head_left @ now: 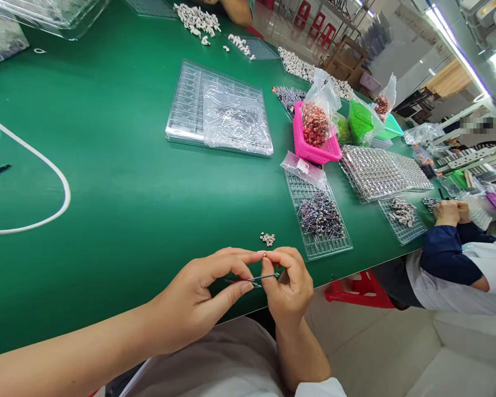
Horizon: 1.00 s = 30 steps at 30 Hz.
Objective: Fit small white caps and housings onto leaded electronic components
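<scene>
My left hand (209, 286) reaches in from the left, thumb and fingers closed on a few thin dark wires (256, 280). My right hand (290, 281) is closed in a pinch beside it. A tiny metallic piece (265, 255) shows between the fingertips of both hands; its exact kind is too small to tell. The wires cross from the left fingers to the right hand. Just beyond the fingertips lies a little heap of small pale ring-like pieces (268, 239). To the right, a pile of wired components (321, 216) rests on a clear plastic tray (341, 249).
Stacked clear trays (186, 105) with a plastic bag lie ahead. A pink basket (300, 138) holds a bag of copper-coloured parts. White pieces (196, 21) are heaped at the far side. A white cable (66, 193) curves at left. A co-worker's hands (448, 212) work at right.
</scene>
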Available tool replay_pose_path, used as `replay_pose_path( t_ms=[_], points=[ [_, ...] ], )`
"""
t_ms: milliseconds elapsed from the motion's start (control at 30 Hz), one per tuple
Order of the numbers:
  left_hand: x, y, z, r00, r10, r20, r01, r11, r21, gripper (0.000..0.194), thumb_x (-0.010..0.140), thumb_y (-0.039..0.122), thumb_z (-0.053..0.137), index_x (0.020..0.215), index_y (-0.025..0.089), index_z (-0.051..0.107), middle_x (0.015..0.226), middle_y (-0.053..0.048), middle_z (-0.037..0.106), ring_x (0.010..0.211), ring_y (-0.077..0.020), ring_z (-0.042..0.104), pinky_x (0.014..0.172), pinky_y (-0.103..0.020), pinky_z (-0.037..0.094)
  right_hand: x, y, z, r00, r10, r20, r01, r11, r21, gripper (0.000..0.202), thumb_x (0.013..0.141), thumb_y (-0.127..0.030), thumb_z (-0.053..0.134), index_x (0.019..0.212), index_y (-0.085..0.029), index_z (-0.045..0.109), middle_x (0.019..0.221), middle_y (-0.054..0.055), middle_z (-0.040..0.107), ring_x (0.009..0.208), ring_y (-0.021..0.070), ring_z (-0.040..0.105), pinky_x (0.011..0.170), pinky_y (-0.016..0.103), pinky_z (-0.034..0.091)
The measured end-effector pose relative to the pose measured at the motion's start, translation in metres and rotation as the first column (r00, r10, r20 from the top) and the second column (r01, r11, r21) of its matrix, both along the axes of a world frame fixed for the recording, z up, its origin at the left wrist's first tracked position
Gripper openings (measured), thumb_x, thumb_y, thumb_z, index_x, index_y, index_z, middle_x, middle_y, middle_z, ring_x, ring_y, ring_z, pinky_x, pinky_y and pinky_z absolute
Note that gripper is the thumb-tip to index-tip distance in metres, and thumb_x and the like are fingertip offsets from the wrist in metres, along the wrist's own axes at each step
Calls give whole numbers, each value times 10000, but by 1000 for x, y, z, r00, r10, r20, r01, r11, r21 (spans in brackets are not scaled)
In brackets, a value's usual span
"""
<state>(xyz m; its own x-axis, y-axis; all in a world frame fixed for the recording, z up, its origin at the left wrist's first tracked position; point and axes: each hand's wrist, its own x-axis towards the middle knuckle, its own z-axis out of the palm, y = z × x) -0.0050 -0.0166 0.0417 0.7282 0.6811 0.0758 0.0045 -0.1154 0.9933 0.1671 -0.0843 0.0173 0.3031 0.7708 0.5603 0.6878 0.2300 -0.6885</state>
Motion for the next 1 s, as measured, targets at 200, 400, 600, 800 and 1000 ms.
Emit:
replay_pose_path(
  t_ms=[200, 400, 600, 800, 1000],
  points=[
    [3, 5, 5, 999, 42, -32, -49, 956, -289, 143, 904, 308, 646, 804, 206, 658, 1108, -82, 768, 1151, -269, 672, 982, -384, 539, -1, 2, 0, 991, -38, 129, 31, 998, 56, 174, 886, -97, 625, 996, -231, 627, 835, 16, 683, 742, 146, 666, 634, 286, 571],
    [5, 7, 5, 999, 46, 16, -37, 931, -363, 111, 893, 295, 660, 817, 219, 687, 871, -24, 744, 1056, -227, 692, 961, -346, 541, -2, 3, -2, 986, -37, 161, 30, 999, 45, 196, 876, -78, 629, 1000, -228, 616, 836, 18, 680, 742, 144, 658, 623, 282, 557],
    [5, 7, 5, 998, 68, -10, -67, 919, -388, 142, 884, 339, 676, 816, 216, 694, 916, -33, 763, 1092, -243, 679, 981, -358, 523, -2, 3, -2, 989, -34, 141, 31, 999, 19, 195, 863, -72, 637, 983, -224, 617, 839, 11, 671, 748, 140, 638, 630, 278, 534],
    [10, 10, 3, 987, 161, -8, -136, 805, -577, 232, 815, 422, 753, 798, 204, 677, 1020, -56, 795, 1034, -232, 698, 951, -351, 539, 2, -1, -1, 981, 86, -173, -100, 992, -74, 111, 881, -117, 620, 905, -223, 641, 809, 2, 625, 737, 142, 603, 611, 276, 491],
    [10, 11, -2, 983, 165, -78, -181, 831, -526, 248, 804, 440, 749, 824, 196, 713, 894, -35, 764, 861, -198, 673, 825, -311, 535, 3, -3, -1, 945, 150, -289, -181, 980, -83, 134, 880, -101, 627, 922, -223, 658, 824, 6, 615, 775, 146, 577, 639, 279, 467]
  ],
)
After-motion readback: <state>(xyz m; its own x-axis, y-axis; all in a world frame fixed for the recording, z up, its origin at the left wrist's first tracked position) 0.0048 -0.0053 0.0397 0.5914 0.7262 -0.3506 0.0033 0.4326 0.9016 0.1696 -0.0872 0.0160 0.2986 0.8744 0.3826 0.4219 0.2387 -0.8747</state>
